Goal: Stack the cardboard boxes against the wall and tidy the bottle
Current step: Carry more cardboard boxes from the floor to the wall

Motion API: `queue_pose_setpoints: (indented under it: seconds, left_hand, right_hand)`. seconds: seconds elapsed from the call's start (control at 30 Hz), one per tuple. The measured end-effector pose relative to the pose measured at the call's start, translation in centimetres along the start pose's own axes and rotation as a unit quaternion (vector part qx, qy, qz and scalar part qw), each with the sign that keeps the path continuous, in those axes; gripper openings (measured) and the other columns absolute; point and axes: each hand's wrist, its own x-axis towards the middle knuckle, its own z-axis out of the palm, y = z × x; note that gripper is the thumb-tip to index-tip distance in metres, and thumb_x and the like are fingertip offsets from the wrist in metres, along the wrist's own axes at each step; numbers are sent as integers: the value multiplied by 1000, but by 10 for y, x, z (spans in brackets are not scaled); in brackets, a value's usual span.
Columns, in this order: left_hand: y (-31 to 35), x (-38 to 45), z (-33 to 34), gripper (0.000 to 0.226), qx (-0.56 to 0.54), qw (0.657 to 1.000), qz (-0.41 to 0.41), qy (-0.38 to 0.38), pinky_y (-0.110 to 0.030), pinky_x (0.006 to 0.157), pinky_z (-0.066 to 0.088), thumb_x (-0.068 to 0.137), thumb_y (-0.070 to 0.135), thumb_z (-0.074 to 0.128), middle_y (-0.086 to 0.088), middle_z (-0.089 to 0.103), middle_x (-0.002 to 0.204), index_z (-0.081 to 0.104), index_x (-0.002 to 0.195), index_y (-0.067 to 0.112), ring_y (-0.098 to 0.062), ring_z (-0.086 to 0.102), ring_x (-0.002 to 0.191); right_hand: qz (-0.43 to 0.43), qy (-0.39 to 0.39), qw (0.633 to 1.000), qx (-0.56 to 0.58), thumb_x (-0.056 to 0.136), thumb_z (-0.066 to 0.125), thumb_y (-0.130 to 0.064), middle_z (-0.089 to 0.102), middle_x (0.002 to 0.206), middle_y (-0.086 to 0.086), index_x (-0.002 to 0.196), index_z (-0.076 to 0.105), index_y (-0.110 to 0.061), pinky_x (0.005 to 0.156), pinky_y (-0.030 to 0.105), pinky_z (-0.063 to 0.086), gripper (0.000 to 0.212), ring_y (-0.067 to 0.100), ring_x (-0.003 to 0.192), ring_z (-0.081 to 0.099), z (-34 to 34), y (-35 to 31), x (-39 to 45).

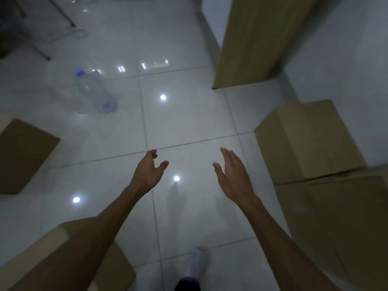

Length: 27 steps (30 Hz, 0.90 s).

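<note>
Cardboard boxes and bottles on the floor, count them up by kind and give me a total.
Cardboard boxes: 5, namely the tall box, the box stacked by the wall, the large box under it, the left box, and the near-left box.
Plastic bottles: 1, the clear bottle lying down.
Total: 6

- I see a clear plastic bottle (95,90) with a blue cap lying on its side on the floor, upper left.
- A tall cardboard box (260,38) stands upright by the wall.
- A smaller box (308,141) sits atop a large box (340,223) at right.
- Two more boxes: left edge (23,156) and lower left (109,267).
</note>
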Motion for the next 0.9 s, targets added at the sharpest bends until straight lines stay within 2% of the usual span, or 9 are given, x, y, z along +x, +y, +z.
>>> queue_pose_setpoints:
  seconds: [0.27, 0.5, 0.7, 0.9]
  left_hand:
    - [-159, -30, -85, 66, -86, 978, -145, 126, -41, 107, 40, 94, 33, 62, -13, 49, 145, 36, 147, 5, -30, 49, 131]
    - [-271, -95, -118, 65, -143, 941, -224, 210, -40, 107, 40, 93, 32, 62, -12, 50, 145, 36, 147, 5, -29, 49, 130]
    - [-357, -164, -132, 63, -163, 905, -279, 275, -42, 107, 41, 91, 31, 66, -13, 54, 140, 42, 143, 4, -31, 52, 127]
    - [-434, -243, -106, 66, -188, 868, -342, 308, -44, 107, 40, 92, 33, 64, -14, 50, 145, 38, 145, 4, -33, 49, 130]
  right_hand:
    - [-117, -151, 981, -30, 103, 35, -41, 24, 160, 2, 153, 22, -14, 120, 31, 13, 58, 17, 149, 15, 125, -111, 18]
    - [-209, -227, 948, -72, 103, 36, -41, 27, 159, 3, 153, 24, -13, 119, 32, 17, 58, 18, 148, 17, 212, -181, -7]
    - [-263, -288, 915, -100, 103, 36, -42, 25, 160, 3, 153, 21, -14, 119, 34, 19, 59, 18, 149, 15, 274, -214, -58]
    - [-312, -328, 884, -121, 102, 38, -40, 26, 159, 6, 153, 22, -11, 119, 35, 20, 60, 19, 148, 18, 334, -229, -111]
